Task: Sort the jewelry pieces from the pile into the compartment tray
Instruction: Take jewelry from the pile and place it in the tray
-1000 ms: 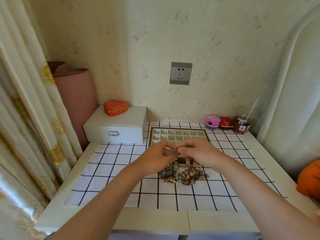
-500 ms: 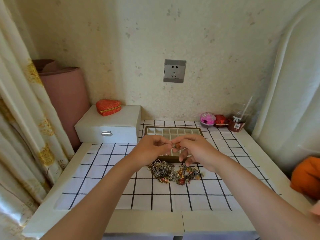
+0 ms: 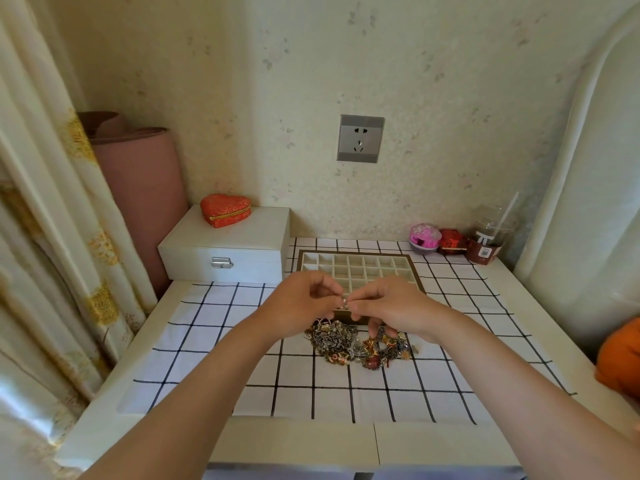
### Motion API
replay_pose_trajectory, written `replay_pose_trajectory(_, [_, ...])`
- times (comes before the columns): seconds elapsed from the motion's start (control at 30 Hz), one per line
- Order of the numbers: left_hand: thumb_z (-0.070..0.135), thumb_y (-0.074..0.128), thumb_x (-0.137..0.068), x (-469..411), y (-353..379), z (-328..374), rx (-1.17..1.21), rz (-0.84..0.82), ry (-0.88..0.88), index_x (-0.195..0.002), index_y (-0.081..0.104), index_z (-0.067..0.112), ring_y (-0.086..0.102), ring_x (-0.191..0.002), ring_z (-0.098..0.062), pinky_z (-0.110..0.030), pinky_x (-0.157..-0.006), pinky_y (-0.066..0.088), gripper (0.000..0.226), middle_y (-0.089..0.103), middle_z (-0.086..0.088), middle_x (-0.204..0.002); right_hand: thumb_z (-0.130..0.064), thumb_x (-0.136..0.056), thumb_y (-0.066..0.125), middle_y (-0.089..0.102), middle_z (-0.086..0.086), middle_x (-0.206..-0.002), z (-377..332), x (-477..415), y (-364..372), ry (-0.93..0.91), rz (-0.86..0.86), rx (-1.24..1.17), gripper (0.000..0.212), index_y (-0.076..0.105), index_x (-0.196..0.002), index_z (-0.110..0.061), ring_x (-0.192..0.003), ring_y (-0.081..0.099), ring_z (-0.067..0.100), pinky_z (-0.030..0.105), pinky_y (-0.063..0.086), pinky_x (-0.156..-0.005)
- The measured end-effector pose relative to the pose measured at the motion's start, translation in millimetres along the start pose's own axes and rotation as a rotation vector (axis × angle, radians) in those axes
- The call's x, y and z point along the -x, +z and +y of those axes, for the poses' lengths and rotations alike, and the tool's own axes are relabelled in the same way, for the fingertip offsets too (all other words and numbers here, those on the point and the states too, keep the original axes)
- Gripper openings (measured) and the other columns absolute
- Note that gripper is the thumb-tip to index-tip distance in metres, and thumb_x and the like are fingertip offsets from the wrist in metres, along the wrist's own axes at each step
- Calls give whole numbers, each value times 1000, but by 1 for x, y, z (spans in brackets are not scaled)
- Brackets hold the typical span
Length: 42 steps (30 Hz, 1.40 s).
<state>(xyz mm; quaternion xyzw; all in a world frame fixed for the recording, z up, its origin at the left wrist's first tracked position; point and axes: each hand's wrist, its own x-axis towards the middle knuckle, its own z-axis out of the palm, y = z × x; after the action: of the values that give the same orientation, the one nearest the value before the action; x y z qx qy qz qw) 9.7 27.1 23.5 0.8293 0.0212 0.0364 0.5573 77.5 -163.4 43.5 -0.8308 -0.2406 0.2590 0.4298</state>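
Step in hand: one small silvery piece [image 3: 344,301] up off pile [image 3: 356,346], over near edge of tray [image 3: 356,268]. Left hand [image 3: 304,308] and right hand [image 3: 391,308] meet fingertip to fingertip, both pinching piece, other fingers curled. Piece too small to tell its long axis or which way it points (perhaps being untangled). Pile lies on checked cloth [image 3: 221,341] just in front of tray, spread left-right. Tray's long side also runs left-right. Next move, likely: free piece into one hand, choose compartment, lower it in
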Motion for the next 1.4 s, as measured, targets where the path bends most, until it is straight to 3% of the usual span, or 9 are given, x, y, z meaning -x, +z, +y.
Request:
replay_pose_trajectory(0.2, [18, 71, -90, -14, 7, 8, -93, 86, 111, -90, 74, 23, 63, -65, -6, -34, -75, 60, 7, 71, 3, -79, -23, -92, 72, 74, -3, -95, -2, -10, -7, -35, 95, 159, 8, 75, -93, -30, -64, 65, 12, 12, 42, -49])
replay_pose_trajectory(0.43, [12, 72, -87, -38, 23, 3, -196, 100, 103, -84, 71, 28, 68, -79, -9, -30, -82, 57, 16, 71, 8, -82, -26, -95, 67, 74, -9, -97, 13, -25, -20, -71, 189, 255, 8, 75, -97, -27, -51, 69, 14, 31, 56, -80])
replay_pose_trajectory(0.57, [18, 72, -88, -47, 28, 1, -337, 144, 103, -84, 73, 26, 59, -74, 0, -22, -74, 49, 8, 64, 16, -77, -25, -92, 71, 76, 5, -79, 19, -33, -18, -56, 209, 254, 8, 78, -89, -23, -46, 58, 7, 30, 56, -68])
replay_pose_trajectory(0.7, [19, 72, -88, -51, 30, -5, -388, 132, 78, -86, 72, 27, 61, -79, -2, -25, -75, 48, 9, 66, 15, -81, -37, -88, 74, 70, -7, -65, 22, -43, -12, -26, 251, 376, 10, 78, -82, -30, -49, 58, 7, 30, 51, -63])
replay_pose_trajectory(0.8, [23, 71, -88, -53, 33, -10, -428, 134, 38, -92, 67, 33, 64, -80, -6, -33, -79, 54, 11, 70, 13, -86, -42, -87, 73, 66, -14, -68, 19, -47, -10, -7, 297, 485, 13, 78, -81, -33, -70, 62, 7, 26, 41, -57])
replay_pose_trajectory(0.97, [20, 67, -89, -53, 32, -16, -449, 144, 59, -90, 64, 36, 64, -80, -3, -36, -81, 56, 17, 71, 16, -81, -60, -86, 66, 68, -10, -71, 18, -49, -1, 30, 307, 651, 31, 78, -82, -32, -70, 63, 8, 26, 45, -61])
replay_pose_trajectory(1.13, [23, 69, -89, -49, 32, -20, -477, 143, 62, -90, 67, 34, 63, -80, -1, -30, -80, 54, 12, 69, 17, -81, -48, -91, 66, 70, -9, -79, 17, -46, -5, 25, 226, 678, 22, 78, -86, -31, -77, 65, 12, 27, 46, -64])
replay_pose_trajectory(1.3, [32, 70, -89, -48, 41, -15, -536, 188, 137, -93, 72, 35, 57, -74, 2, -17, -63, 39, 5, 72, 16, -88, -29, -91, 62, 68, -16, -92, 19, -41, -17, 22, 297, 674, 15, 75, -91, -36, -91, 64, 13, 33, 54, -79])
replay_pose_trajectory(1.4, [37, 69, -88, -48, 44, -12, -695, 84, 204, -96, 76, 37, 61, -87, -6, -25, -71, 48, 10, 72, 14, -93, -21, -89, 59, 57, -20, -80, 21, -36, -17, 35, 216, 659, 24, 75, -91, -39, -85, 60, 13, 25, 46, -67])
